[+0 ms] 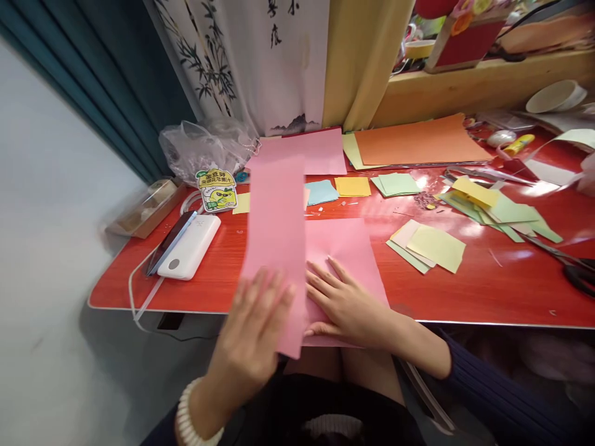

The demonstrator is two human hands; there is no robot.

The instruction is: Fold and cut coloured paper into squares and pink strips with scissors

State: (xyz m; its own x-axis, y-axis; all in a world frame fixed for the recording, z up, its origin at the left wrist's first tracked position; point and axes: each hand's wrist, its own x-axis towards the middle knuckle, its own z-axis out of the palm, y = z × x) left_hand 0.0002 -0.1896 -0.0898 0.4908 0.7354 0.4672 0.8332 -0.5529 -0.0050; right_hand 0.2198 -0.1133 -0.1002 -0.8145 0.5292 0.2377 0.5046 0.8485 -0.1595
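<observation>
A pink paper sheet [346, 244] lies at the table's front edge, its lower end reaching past the edge. Over its left part stands a long pink paper strip or flap [277, 217]; whether the two are joined I cannot tell. My left hand [253, 331], slightly blurred, rests with fingers stretched along the lower end of the strip. A white beaded band circles that wrist. My right hand [344, 303] is pressed flat on the sheet with fingers spread, its fingertips close to the strip's right edge.
A white power bank [189, 248] with a cable and a phone [171, 243] lie left. Behind are blue [321, 192], yellow [352, 186] and green paper squares [396, 184]. Orange paper [418, 142] lies at the back; scissors [579, 272] and paper pieces [502, 207] are right.
</observation>
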